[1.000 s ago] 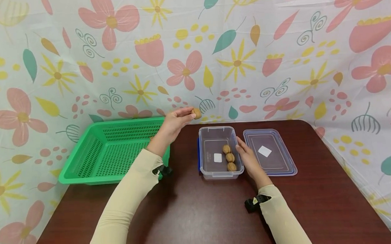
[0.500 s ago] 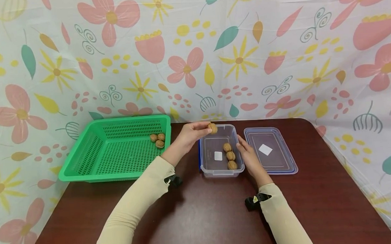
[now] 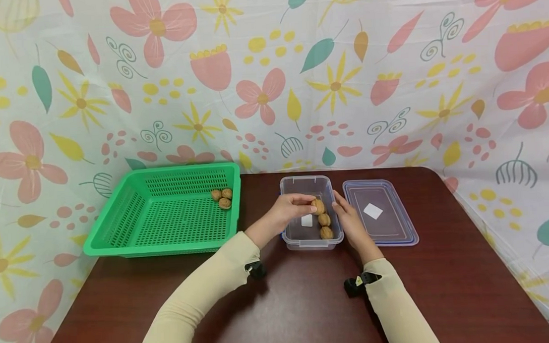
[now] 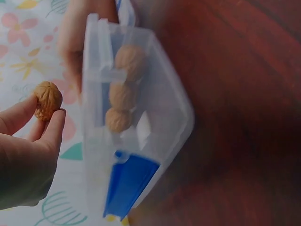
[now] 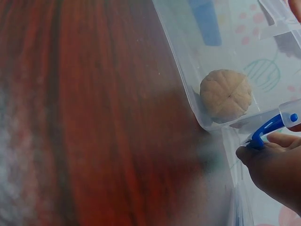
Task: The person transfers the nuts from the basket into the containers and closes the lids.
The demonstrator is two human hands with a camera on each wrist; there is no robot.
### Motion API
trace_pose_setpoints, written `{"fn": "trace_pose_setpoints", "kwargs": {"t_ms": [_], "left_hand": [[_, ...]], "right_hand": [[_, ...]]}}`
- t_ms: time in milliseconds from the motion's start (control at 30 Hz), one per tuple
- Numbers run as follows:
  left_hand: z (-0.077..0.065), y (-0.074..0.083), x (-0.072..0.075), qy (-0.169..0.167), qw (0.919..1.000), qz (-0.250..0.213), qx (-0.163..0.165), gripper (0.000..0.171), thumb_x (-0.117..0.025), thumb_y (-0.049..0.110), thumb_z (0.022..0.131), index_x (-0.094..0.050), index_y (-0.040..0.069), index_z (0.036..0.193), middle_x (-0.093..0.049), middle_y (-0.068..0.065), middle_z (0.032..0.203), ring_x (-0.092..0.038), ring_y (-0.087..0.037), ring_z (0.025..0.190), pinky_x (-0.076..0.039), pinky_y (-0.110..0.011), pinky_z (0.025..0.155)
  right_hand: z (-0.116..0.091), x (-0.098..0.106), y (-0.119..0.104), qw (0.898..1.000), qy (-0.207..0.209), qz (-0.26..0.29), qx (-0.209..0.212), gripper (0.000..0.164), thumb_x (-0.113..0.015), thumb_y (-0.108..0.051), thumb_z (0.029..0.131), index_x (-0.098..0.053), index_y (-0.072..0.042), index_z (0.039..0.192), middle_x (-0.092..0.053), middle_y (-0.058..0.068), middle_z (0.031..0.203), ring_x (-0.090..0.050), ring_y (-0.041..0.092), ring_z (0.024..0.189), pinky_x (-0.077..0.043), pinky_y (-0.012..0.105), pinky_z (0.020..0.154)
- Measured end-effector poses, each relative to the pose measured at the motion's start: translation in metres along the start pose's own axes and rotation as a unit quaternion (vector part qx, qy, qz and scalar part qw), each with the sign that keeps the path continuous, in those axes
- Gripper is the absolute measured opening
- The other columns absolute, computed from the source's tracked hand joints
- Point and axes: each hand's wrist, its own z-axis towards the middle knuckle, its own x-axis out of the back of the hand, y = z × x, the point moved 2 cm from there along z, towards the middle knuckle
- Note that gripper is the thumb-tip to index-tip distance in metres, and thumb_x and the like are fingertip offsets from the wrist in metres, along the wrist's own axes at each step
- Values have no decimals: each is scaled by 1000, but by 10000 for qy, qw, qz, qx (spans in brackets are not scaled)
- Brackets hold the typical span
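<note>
My left hand (image 3: 290, 211) pinches a walnut (image 4: 48, 101) between thumb and fingertips, above the clear plastic container (image 3: 310, 242). In the left wrist view, three walnuts (image 4: 123, 96) sit in a row inside the container; in the head view the held walnut (image 3: 318, 206) hides the farthest one. My right hand (image 3: 352, 227) rests against the container's right side with its fingers along the outer wall. Close to that hand, a blue side latch (image 5: 265, 129) shows in the right wrist view, with one walnut (image 5: 225, 95) in the container's near corner.
At the left stands a green perforated basket (image 3: 121, 217) with three walnuts (image 3: 223, 197) in its right back corner. A clear lid with a blue seal (image 3: 396, 220) lies right of the container on the dark wooden table (image 3: 288, 302). Behind hangs a floral cloth (image 3: 271, 91).
My left hand has carried the walnut rightward and toward me, from beyond the container's far left corner to over the row of walnuts. The right hand has stayed at the container's side.
</note>
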Motion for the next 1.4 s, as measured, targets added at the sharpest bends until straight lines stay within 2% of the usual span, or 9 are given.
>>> {"fn": "trace_pose_setpoints", "kwargs": {"t_ms": [167, 400, 567, 833, 967, 1133, 1300, 1400], "left_hand": [[3, -11, -11, 3, 9998, 199, -35, 34, -70, 5, 87, -66, -2, 121, -66, -12, 120, -65, -18, 101, -52, -30, 88], [9, -29, -20, 406, 9989, 129, 174, 32, -73, 3, 84, -69, 0, 116, -68, -12, 114, -66, -17, 97, -51, -41, 92], [11, -40, -20, 611, 9974, 224, 299, 29, -75, 5, 84, -72, 4, 112, -70, -8, 110, -66, -16, 98, -53, -31, 88], [11, -39, -21, 757, 9963, 365, 175, 29, -74, 4, 84, -72, 5, 113, -70, -7, 110, -65, -17, 102, -53, -31, 88], [9, -39, -23, 831, 9955, 429, 160, 29, -73, 0, 84, -71, 2, 112, -70, -9, 110, -66, -19, 101, -54, -30, 86], [9, -40, -24, 855, 9946, 567, 166, 29, -70, -2, 85, -70, 0, 114, -69, -11, 114, -65, -20, 103, -54, -28, 84], [8, -39, -25, 1001, 9934, 557, 40, 29, -68, -3, 86, -68, -4, 115, -68, -15, 115, -65, -22, 105, -54, -27, 83], [8, -37, -25, 979, 9939, 502, 37, 30, -66, -2, 88, -66, -4, 118, -66, -15, 117, -65, -21, 104, -55, -29, 82]], "right_hand": [[-9, -3, -16, 10000, -47, 17, -5, 52, -33, -15, 106, -17, -2, 154, -14, 18, 159, -10, 37, 145, -11, 53, 117], [-12, -5, -19, 10000, -59, -33, 7, 52, -33, -17, 106, -17, -3, 154, -14, 18, 159, -9, 35, 145, -11, 52, 117], [-13, -5, -19, 10000, -51, -25, 74, 52, -33, -16, 106, -18, -3, 153, -16, 19, 158, -11, 34, 145, -12, 51, 117], [-10, -4, -18, 9999, -95, -41, 89, 52, -32, -15, 106, -17, -2, 154, -14, 19, 158, -9, 36, 145, -12, 53, 117], [-3, -2, -5, 9999, -56, 97, 97, 52, -34, -17, 106, -18, -5, 154, -15, 17, 159, -10, 33, 145, -12, 51, 117], [5, 0, 13, 9999, 27, -8, 145, 52, -35, -24, 106, -20, -12, 155, -17, 12, 159, -12, 29, 145, -14, 48, 117], [6, 0, 16, 9997, 55, -87, 211, 53, -35, -25, 106, -19, -11, 155, -16, 13, 159, -11, 32, 145, -15, 50, 117], [6, 1, 16, 9997, 74, -113, 187, 53, -35, -25, 106, -19, -11, 155, -16, 13, 159, -11, 31, 145, -15, 50, 117]]}}
